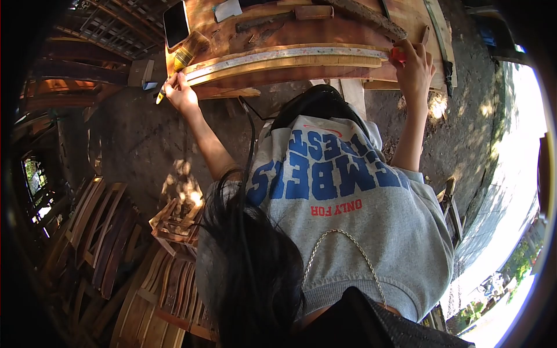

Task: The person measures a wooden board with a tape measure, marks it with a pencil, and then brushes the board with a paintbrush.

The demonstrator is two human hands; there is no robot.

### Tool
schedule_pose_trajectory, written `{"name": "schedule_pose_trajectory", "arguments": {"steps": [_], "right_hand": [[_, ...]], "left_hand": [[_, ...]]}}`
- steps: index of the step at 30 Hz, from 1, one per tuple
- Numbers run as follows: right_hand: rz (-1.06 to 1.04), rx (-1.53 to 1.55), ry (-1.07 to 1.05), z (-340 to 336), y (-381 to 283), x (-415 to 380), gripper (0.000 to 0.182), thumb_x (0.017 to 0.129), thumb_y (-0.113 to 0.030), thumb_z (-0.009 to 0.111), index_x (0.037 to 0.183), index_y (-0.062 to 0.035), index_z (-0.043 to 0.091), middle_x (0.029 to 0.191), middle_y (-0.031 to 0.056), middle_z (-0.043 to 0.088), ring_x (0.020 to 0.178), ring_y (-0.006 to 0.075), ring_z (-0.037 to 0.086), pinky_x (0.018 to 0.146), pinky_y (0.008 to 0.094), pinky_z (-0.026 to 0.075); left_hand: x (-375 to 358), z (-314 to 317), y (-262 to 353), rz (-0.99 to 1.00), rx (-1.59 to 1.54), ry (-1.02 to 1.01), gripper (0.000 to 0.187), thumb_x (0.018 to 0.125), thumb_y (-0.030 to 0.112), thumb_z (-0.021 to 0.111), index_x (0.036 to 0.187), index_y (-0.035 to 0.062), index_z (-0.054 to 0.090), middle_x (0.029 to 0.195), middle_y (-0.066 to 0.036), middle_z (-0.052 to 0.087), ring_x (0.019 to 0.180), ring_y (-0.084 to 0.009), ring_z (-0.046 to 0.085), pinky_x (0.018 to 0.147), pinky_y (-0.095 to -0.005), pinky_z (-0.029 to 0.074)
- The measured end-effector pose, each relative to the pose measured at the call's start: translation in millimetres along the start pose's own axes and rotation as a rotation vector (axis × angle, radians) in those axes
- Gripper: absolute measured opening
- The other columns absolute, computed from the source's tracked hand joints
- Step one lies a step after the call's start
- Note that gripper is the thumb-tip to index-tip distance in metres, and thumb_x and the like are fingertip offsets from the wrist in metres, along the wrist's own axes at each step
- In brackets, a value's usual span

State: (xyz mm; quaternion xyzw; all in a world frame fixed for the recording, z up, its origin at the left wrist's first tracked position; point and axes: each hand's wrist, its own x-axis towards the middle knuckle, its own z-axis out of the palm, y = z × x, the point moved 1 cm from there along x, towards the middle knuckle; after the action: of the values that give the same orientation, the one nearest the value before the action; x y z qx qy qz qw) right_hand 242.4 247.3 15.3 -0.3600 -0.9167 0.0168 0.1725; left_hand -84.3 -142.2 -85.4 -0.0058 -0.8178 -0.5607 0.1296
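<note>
A tape measure's white blade [278, 54] runs out along a narrow wooden strip [301, 62] on the workbench. My left hand [183, 97] is closed at the blade's left end, fingertips pinched at the end of the strip. Beside those fingers a slim yellow-and-black handle [161, 94] sticks out past the bench edge; I cannot tell whether the hand grips it. Just above lies a yellow, brush-like thing [184, 56]. At the other end, my right hand [414, 65] is wrapped round the red tape measure case [398, 54].
A phone [176, 24] lies at the bench's far left, near a pale piece of sheet [227, 10]. Wood offcuts [314, 12] and a rough branch-like piece [371, 18] sit behind the strip. Slatted wooden furniture parts [104, 238] stand at the lower left.
</note>
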Motion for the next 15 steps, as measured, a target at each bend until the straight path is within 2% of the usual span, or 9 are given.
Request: {"name": "schedule_pose_trajectory", "arguments": {"steps": [15], "right_hand": [[0.016,0.039,-0.019,-1.9,1.4,0.5,0.031,0.076,-0.024,0.075,0.105,-0.0252,0.063,0.106,0.0039,0.059,0.107,0.0315,0.054,0.090,0.0477,0.040]], "left_hand": [[0.4,-0.1,-1.6,-0.013,-0.033,-0.006,0.023,0.090,0.012,0.067,0.105,-0.0045,0.060,0.097,-0.015,0.066,0.086,-0.0203,0.064,0.079,-0.0320,0.053]]}}
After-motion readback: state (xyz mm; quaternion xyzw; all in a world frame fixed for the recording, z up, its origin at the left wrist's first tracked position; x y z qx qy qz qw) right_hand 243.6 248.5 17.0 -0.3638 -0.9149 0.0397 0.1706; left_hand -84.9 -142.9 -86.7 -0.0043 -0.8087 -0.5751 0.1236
